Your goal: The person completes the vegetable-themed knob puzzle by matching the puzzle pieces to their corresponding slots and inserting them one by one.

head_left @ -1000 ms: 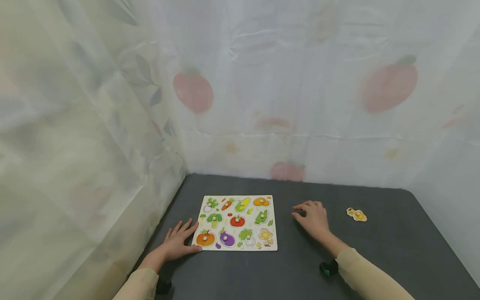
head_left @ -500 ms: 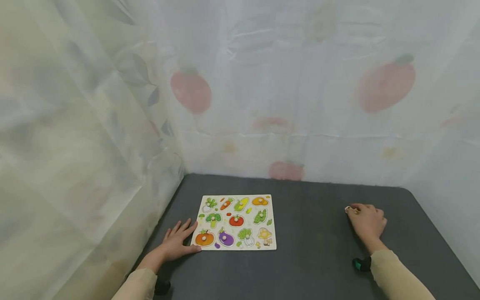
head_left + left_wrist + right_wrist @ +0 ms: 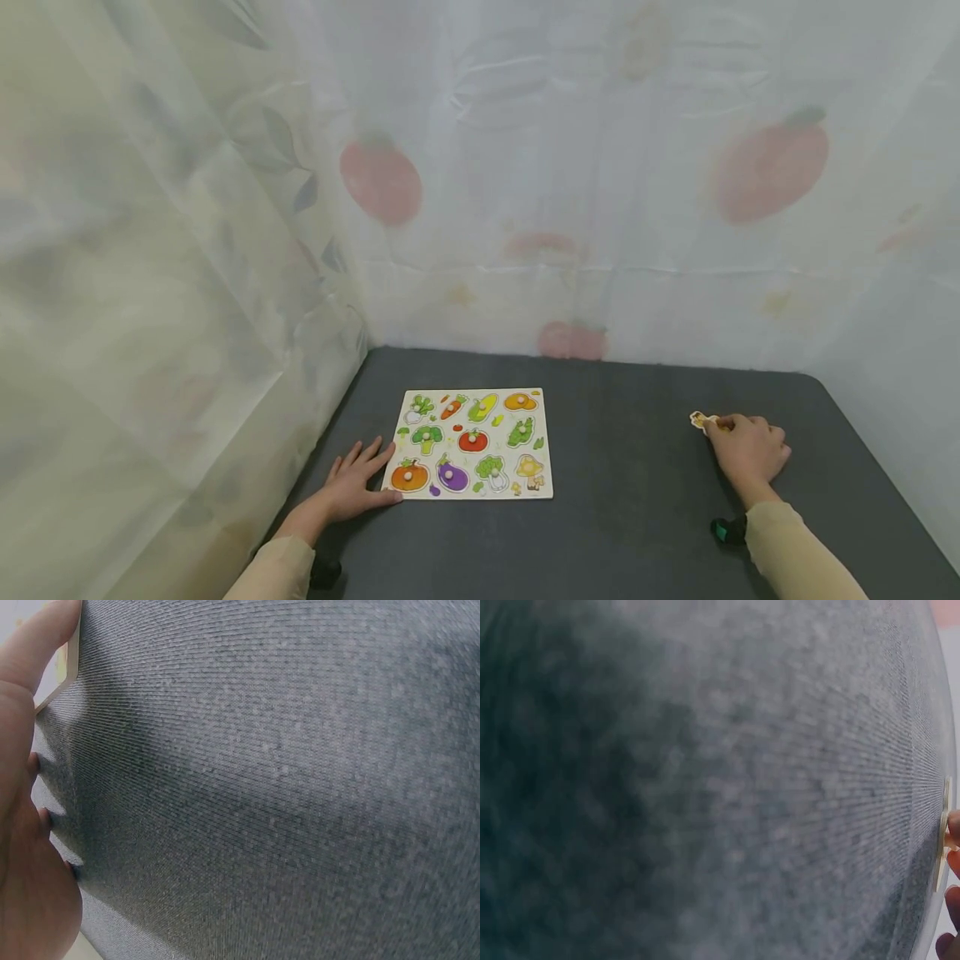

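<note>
A white vegetable puzzle board (image 3: 450, 425) lies flat on the dark table, with several knobbed pieces in it. Its mushroom place (image 3: 530, 472) at the near right corner shows no knob. My left hand (image 3: 352, 487) rests fingers spread at the board's left side, and in the left wrist view the thumb (image 3: 45, 637) lies over the board's edge. Far to the right, my right hand (image 3: 748, 454) pinches a yellow mushroom puzzle piece (image 3: 700, 420), mostly covered by the fingers. In the right wrist view the piece (image 3: 942, 847) shows only as a thin edge beside the fingertips.
The dark grey table (image 3: 622, 467) stretches between the board and my right hand. A pale printed curtain (image 3: 480, 308) hangs along the table's back, and another curtain (image 3: 187, 375) stands close by my left arm. Black straps with small devices (image 3: 727, 530) sit at the wrists.
My right hand has moved right from beside the board to the mushroom piece and taken hold of it. The piece has shifted slightly. My left hand and the board have stayed in place.
</note>
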Demonstrator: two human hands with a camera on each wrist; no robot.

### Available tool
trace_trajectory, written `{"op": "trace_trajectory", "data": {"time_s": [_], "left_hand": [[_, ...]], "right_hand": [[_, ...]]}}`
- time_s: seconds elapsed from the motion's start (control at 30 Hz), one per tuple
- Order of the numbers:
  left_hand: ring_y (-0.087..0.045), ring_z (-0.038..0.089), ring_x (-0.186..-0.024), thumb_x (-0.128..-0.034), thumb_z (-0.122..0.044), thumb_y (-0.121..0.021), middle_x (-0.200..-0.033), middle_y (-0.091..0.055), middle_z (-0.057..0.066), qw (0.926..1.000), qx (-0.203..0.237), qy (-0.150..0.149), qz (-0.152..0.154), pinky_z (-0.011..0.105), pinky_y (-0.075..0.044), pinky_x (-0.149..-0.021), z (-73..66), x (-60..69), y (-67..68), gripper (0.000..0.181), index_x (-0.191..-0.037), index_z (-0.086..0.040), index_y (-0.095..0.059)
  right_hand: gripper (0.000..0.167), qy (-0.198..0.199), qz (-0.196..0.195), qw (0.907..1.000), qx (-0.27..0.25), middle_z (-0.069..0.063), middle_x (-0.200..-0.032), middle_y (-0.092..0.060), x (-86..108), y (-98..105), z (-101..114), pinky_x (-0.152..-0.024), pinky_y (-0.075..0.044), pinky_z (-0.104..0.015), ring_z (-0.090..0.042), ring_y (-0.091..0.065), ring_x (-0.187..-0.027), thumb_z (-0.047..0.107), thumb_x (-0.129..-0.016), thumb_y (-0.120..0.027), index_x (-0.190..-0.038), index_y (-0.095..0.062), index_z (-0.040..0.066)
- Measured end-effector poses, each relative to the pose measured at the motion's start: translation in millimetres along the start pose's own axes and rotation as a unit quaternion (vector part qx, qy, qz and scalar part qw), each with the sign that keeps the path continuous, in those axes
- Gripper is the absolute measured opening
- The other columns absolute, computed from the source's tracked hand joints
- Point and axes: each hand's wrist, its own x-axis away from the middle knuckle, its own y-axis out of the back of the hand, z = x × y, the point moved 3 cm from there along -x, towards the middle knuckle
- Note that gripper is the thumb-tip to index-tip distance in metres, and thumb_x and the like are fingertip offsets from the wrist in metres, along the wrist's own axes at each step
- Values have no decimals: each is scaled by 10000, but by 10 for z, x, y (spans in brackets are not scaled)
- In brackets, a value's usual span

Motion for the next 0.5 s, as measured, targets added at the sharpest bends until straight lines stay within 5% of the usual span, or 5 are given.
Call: {"op": "trace_trajectory", "data": {"time_s": [0.5], "left_hand": [[-45,511,-1521,-790,-728,-726,-1682,-199,179,10000,-4,64,20,742,1,-1140,10,0,-19,1075,-1625,-187,-319]], "right_hand": [[382,-349,-12,9994,-13,-315,-1172,-536,-22,-58,-6,-938,-259,-692,-551,-377,-1123,306,-1012,-620,-1113,-704,-53]]}}
